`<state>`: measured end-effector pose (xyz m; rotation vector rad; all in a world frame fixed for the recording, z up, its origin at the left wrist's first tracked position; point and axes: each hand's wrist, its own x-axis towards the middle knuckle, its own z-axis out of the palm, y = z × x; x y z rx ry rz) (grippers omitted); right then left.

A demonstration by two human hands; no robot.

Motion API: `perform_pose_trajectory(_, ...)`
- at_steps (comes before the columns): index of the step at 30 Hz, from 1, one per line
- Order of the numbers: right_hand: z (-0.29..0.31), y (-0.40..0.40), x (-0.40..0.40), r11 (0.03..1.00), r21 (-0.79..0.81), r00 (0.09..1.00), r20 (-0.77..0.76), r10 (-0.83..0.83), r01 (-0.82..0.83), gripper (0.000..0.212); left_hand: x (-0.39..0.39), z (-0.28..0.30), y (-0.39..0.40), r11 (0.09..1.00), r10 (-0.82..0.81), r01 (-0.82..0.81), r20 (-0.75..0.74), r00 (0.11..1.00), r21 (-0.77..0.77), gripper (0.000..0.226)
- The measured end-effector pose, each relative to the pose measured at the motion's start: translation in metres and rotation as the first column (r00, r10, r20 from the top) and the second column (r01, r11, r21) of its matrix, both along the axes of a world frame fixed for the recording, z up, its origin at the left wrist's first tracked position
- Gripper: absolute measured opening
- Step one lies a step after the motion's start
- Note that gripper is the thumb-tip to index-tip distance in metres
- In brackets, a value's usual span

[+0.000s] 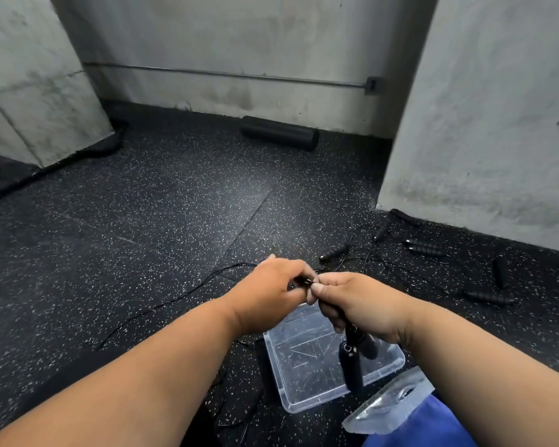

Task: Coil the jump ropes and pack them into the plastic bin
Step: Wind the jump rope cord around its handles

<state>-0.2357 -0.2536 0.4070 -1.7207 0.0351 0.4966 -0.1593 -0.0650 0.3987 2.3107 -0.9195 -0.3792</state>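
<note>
Centre frame: left hand (271, 287) pinched thin black cord; right hand (355, 304) gripped rope (352, 353) handles, dangling over clear bin (307, 395), lower centre, likely for coiling. More ropes (423, 248) loose right, uncoiled. Lid (384, 411) beside bin.

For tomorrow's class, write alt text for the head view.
Two hands, left and right, pinch a black jump rope above a clear plastic bin on speckled flooring; more rope handles lie beside a concrete wall.
</note>
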Motion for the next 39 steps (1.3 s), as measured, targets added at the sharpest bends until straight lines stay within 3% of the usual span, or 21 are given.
perform_pose_trajectory(2,-0.002,-0.003,0.001,1.000,0.022,1.000,-0.011,-0.005,0.005,0.024,0.005,0.002,0.005,0.993,0.091,-0.099,-0.131,0.987,-0.058,0.016)
perform_pose_trajectory(5,-0.003,-0.010,0.001,0.999,0.046,1.000,0.011,0.000,-0.001,0.019,0.007,0.013,0.013,0.983,0.146,-0.154,-0.080,0.986,-0.100,0.018)
perform_pose_trajectory(9,-0.001,-0.018,0.000,0.954,-0.288,0.990,0.090,0.109,-0.079,0.023,0.011,0.018,0.022,0.948,0.271,-0.279,-0.071,0.960,-0.153,0.024)
perform_pose_trajectory(12,0.000,-0.023,-0.002,0.953,-0.299,0.995,0.067,0.071,-0.048,0.027,0.017,0.012,0.029,0.916,0.362,-0.383,-0.168,0.917,-0.116,0.024)
perform_pose_trajectory(15,-0.002,-0.026,0.000,0.951,-0.308,0.993,0.115,0.018,0.018,0.032,0.015,0.007,0.027,0.930,0.353,-0.366,-0.214,0.911,-0.021,0.018)
perform_pose_trajectory(19,-0.008,-0.021,0.003,0.942,-0.336,0.979,0.191,0.066,0.002,0.029,0.003,-0.001,0.018,0.982,0.188,-0.182,-0.250,0.950,0.045,0.012)
perform_pose_trajectory(21,-0.010,-0.016,0.001,0.943,-0.331,0.980,0.180,0.089,-0.025,0.027,-0.001,-0.004,0.010,0.991,0.131,-0.126,-0.174,0.976,0.041,0.007)
perform_pose_trajectory(23,-0.012,-0.013,0.000,0.966,-0.256,0.984,0.157,0.081,-0.038,0.025,-0.001,-0.001,0.007,0.989,0.137,-0.142,-0.098,0.986,-0.039,0.030)
perform_pose_trajectory(25,-0.012,-0.011,-0.002,0.992,-0.123,0.993,0.119,0.026,-0.011,0.027,0.003,0.005,0.007,0.959,0.179,-0.204,-0.138,0.974,-0.196,0.043)
perform_pose_trajectory(28,-0.012,-0.003,-0.007,0.987,0.154,0.999,-0.001,-0.049,0.049,0.034,0.006,0.012,0.006,0.912,0.199,-0.271,-0.245,0.949,-0.308,0.042)
perform_pose_trajectory(31,-0.018,0.010,-0.008,0.905,0.407,0.980,-0.191,-0.047,0.123,0.042,0.004,0.017,0.001,0.871,0.213,-0.325,-0.314,0.925,-0.368,0.041)
perform_pose_trajectory(39,-0.025,0.024,-0.011,0.817,0.576,0.956,-0.249,0.155,0.017,0.069,0.001,0.028,-0.002,0.831,0.264,-0.354,-0.255,0.930,-0.428,0.041)
